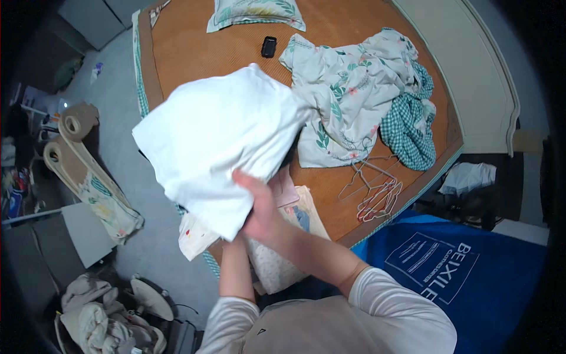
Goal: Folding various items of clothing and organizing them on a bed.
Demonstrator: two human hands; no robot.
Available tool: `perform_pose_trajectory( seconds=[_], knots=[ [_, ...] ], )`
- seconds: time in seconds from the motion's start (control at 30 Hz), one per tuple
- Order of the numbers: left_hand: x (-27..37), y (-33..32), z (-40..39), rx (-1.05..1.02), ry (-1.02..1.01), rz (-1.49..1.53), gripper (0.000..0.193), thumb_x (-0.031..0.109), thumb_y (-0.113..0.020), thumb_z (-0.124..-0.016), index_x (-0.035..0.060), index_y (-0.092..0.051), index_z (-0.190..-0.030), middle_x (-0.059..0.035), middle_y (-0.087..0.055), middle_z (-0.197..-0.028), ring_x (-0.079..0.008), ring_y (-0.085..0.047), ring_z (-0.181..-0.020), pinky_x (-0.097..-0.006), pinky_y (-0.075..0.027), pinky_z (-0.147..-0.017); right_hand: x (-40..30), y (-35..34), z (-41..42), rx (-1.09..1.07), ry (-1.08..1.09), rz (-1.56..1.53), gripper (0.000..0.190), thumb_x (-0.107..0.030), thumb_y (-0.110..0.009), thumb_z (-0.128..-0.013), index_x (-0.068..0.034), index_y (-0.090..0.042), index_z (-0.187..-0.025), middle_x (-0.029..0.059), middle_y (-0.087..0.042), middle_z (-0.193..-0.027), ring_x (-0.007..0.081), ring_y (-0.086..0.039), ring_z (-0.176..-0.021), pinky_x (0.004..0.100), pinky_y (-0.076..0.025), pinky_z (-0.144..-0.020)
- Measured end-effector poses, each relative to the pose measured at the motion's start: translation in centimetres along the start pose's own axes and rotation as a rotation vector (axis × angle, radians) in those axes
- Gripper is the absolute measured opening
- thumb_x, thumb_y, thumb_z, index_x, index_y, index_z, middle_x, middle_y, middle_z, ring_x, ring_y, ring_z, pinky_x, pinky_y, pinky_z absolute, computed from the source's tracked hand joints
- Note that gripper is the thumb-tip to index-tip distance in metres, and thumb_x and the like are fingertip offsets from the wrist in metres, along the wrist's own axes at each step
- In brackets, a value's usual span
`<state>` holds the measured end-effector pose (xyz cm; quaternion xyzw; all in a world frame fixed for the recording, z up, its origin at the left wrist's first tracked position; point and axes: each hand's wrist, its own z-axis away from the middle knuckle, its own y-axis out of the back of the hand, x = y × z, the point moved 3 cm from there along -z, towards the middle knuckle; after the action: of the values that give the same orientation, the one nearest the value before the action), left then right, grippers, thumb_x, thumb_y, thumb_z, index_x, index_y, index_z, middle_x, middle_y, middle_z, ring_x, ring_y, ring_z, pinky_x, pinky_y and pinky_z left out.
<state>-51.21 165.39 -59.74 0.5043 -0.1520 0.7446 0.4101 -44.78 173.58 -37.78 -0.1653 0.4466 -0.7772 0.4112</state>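
Observation:
A white cloth garment (pixel 216 128) is held up in front of me, partly folded, above the near part of the bed. My right hand (pixel 261 201) grips its near right edge, with the thumb on top. The left forearm (pixel 236 270) reaches under the garment, which hides my left hand and its grasp. Below my hands lie folded clothes: a pink piece (pixel 283 188), a cream printed piece (pixel 314 210) and a pale patterned piece (pixel 276 267). A white piece with small coloured marks (pixel 199 234) hangs at the left.
A woven brown mat (pixel 203 57) covers the bed. On it are a crumpled floral quilt (pixel 345 93), several wire hangers (pixel 376 194), a small black case (pixel 269 47) and a pillow (pixel 256 13). A large blue bag (pixel 446 270) stands at right, a laundry-filled basket (pixel 106 323) at lower left.

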Motion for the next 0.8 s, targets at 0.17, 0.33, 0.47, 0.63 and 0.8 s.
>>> perform_pose_trajectory(
  seconds=[0.17, 0.33, 0.47, 0.63, 0.8],
  knots=[
    [4.3, 7.3, 1.6, -0.036, -0.04, 0.609, 0.08, 0.058, -0.047, -0.087, 0.0072, -0.028, -0.146, -0.0176, -0.037, -0.146, -0.0351, -0.036, -0.133, -0.0495, -0.028, -0.112, 7.2, 4.5, 0.5, 0.005, 0.089, -0.038, 0.05, -0.019, -0.063, -0.089, 0.0, -0.045, -0.131, 0.0116, -0.054, -0.127, 0.0236, -0.052, -0.117, 0.0371, -0.038, -0.105],
    [5.5, 7.7, 1.2, -0.04, 0.31, 1.18, 0.077, 0.06, -0.043, -0.091, 0.006, -0.028, -0.145, -0.0146, -0.036, -0.147, -0.0349, -0.037, -0.133, -0.048, -0.033, -0.109, 8.6, 18.4, -7.8, 0.071, -0.072, 0.087, 0.06, -0.034, -0.069, -0.086, -0.005, -0.048, -0.133, 0.0056, -0.053, -0.132, 0.0175, -0.048, -0.121, 0.0337, -0.035, -0.105],
    [2.5, 8.3, 0.0, -0.059, 0.167, 0.51, 0.075, 0.046, -0.056, -0.09, 0.0058, -0.025, -0.145, -0.0144, -0.041, -0.142, -0.0312, -0.047, -0.124, -0.0447, -0.041, -0.102, 9.2, 21.9, -6.4, 0.227, -0.166, 0.448, 0.071, -0.042, -0.072, -0.083, -0.003, -0.046, -0.135, 0.0059, -0.05, -0.136, 0.0193, -0.044, -0.126, 0.0351, -0.033, -0.105],
    [-3.7, 10.6, 4.0, 0.053, 0.225, 0.439, 0.077, 0.033, -0.066, -0.087, 0.0034, -0.024, -0.144, -0.0146, -0.039, -0.142, -0.026, -0.039, -0.129, -0.0373, -0.034, -0.105, 7.8, 21.2, 2.2, 0.17, -0.23, 0.828, 0.065, -0.036, -0.073, -0.083, 0.0, -0.047, -0.131, 0.0086, -0.051, -0.132, 0.015, -0.046, -0.123, 0.0301, -0.037, -0.102],
    [-12.2, 13.2, 13.6, -0.065, 0.277, 0.096, 0.068, 0.032, -0.064, -0.088, 0.0022, -0.03, -0.138, -0.0048, -0.047, -0.113, -0.0164, -0.047, -0.102, -0.031, -0.039, -0.089, -5.3, 22.7, 13.1, 0.215, 0.469, 1.629, 0.096, -0.041, -0.081, -0.07, 0.004, -0.032, -0.14, 0.0206, -0.044, -0.136, 0.0281, -0.04, -0.13, 0.0388, -0.03, -0.109]
  ],
)
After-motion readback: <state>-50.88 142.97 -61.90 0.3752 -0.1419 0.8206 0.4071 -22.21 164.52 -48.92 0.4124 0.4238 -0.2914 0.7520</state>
